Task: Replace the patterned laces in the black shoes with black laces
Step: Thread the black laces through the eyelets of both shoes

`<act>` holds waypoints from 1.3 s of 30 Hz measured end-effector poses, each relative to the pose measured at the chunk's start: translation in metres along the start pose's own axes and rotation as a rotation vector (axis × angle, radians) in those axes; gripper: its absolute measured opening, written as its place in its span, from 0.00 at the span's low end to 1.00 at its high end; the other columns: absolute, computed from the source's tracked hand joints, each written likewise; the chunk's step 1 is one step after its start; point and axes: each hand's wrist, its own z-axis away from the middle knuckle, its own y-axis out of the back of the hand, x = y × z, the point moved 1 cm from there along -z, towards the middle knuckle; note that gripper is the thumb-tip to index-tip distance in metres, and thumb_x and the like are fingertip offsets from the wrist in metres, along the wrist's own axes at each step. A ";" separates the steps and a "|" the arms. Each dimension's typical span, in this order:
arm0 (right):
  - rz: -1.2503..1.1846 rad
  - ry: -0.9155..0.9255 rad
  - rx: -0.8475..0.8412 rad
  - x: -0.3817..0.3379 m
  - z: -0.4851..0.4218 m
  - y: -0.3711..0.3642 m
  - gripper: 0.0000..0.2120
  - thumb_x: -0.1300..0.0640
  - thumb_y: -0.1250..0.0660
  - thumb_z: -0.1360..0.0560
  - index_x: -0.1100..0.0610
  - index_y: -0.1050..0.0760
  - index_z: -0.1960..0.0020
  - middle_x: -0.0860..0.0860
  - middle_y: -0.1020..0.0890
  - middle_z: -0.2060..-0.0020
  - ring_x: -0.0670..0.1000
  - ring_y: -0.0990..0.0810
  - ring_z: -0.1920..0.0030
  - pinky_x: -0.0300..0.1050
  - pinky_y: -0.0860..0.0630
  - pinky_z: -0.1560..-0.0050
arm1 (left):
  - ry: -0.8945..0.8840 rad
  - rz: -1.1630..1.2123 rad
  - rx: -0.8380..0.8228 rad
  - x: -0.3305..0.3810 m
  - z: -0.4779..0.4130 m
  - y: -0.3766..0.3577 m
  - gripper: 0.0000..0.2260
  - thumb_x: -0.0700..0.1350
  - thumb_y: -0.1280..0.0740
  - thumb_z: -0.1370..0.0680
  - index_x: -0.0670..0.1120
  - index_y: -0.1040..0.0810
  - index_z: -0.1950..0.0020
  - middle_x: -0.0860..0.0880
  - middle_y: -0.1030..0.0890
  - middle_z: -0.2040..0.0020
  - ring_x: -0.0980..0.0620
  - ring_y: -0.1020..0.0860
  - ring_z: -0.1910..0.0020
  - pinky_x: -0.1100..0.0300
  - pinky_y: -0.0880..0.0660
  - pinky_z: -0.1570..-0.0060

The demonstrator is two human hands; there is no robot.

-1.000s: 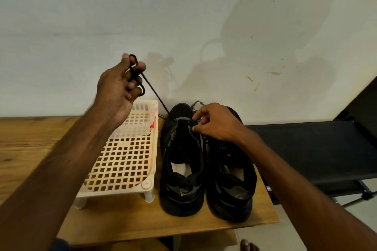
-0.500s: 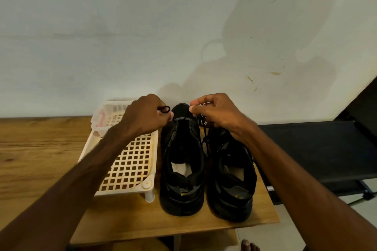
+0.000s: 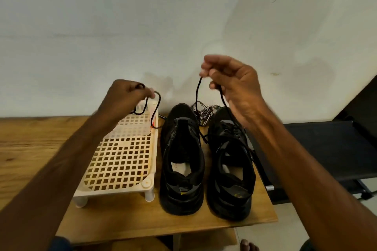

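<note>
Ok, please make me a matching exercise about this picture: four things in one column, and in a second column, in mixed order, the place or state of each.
Things
1. patterned laces
2. plastic rack
3. left hand
4. right hand

Places or states
a. raised above the black shoes, pinching a loop of black lace
b. standing on the wooden table, left of the shoes
c. lying behind the shoes, by the wall
d. over the rack's far end, gripping black lace

Pairs: 1-c, 2-b, 3-d, 4-a
</note>
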 end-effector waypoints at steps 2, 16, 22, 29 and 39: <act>-0.194 0.074 -0.009 -0.013 0.000 -0.001 0.13 0.73 0.36 0.21 0.62 0.21 0.40 0.59 0.15 0.45 0.57 0.15 0.42 0.41 0.21 0.53 | -0.047 -0.386 -0.088 -0.009 0.004 -0.009 0.06 0.54 0.26 0.24 0.54 0.13 0.52 0.56 0.14 0.55 0.54 0.18 0.50 0.48 0.22 0.43; -0.481 -0.127 0.036 -0.006 0.006 -0.002 0.16 0.74 0.42 0.23 0.64 0.22 0.41 0.55 0.17 0.55 0.48 0.22 0.62 0.37 0.28 0.67 | -0.273 0.161 -0.322 0.035 0.029 -0.065 0.07 0.44 0.31 0.19 0.42 0.16 0.52 0.50 0.17 0.64 0.58 0.20 0.66 0.63 0.25 0.56; 0.018 -0.310 0.158 0.015 0.009 0.028 0.09 0.71 0.36 0.21 0.67 0.20 0.43 0.58 0.14 0.53 0.51 0.15 0.62 0.38 0.21 0.67 | 0.015 0.928 -0.101 0.024 0.008 -0.005 0.11 0.48 0.35 0.19 0.47 0.22 0.59 0.54 0.31 0.70 0.52 0.25 0.64 0.58 0.26 0.52; 0.912 -0.264 -0.077 0.031 0.021 0.032 0.16 0.46 0.28 0.22 0.56 0.14 0.62 0.47 0.20 0.76 0.41 0.29 0.78 0.33 0.32 0.72 | 0.015 0.480 0.049 0.006 0.003 -0.003 0.10 0.48 0.36 0.17 0.47 0.17 0.52 0.54 0.17 0.61 0.53 0.18 0.55 0.54 0.23 0.45; 0.369 -0.303 -0.196 0.020 0.016 0.012 0.10 0.66 0.32 0.20 0.61 0.16 0.41 0.56 0.12 0.53 0.49 0.18 0.59 0.36 0.23 0.68 | -0.394 -0.188 -0.246 0.029 0.039 -0.077 0.18 0.50 0.35 0.17 0.54 0.29 0.26 0.57 0.14 0.52 0.56 0.17 0.55 0.58 0.20 0.56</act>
